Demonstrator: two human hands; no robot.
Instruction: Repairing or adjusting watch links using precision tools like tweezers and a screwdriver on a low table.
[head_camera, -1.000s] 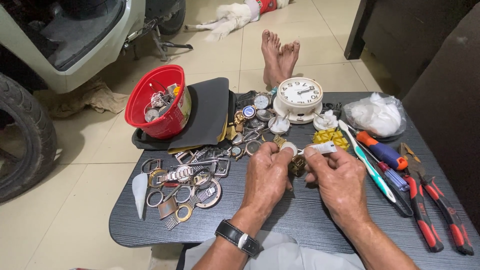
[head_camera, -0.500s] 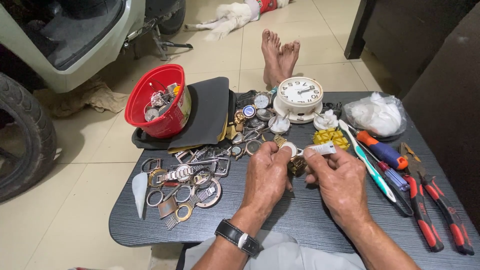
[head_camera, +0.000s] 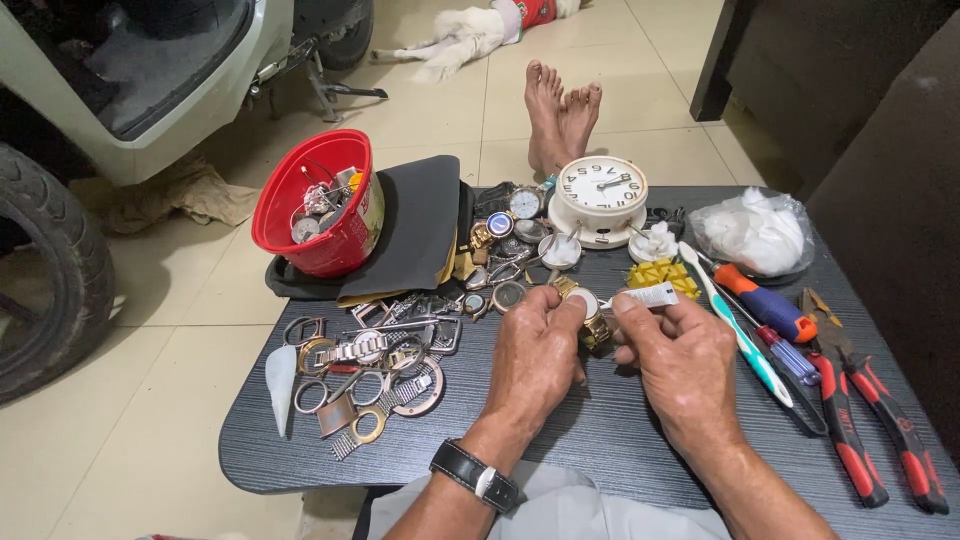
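Note:
My left hand (head_camera: 540, 355) holds a gold-coloured wristwatch (head_camera: 590, 312) by its case above the dark table (head_camera: 600, 440). A black strap watch sits on that wrist. My right hand (head_camera: 680, 360) pinches a small white tube (head_camera: 650, 295), its tip pointing at the watch face. Both hands are close together near the table's middle. A heap of watch cases, rings and metal bands (head_camera: 375, 370) lies left of my left hand.
A red bowl (head_camera: 320, 210) of watch parts rests on a black pad (head_camera: 420, 225) at the back left. A white alarm clock (head_camera: 600, 195), a plastic bag (head_camera: 755, 232), a toothbrush (head_camera: 735, 325), screwdrivers (head_camera: 770, 310) and red-handled pliers (head_camera: 870, 410) lie right. Bare feet (head_camera: 560, 115) and a scooter (head_camera: 130, 90) lie beyond.

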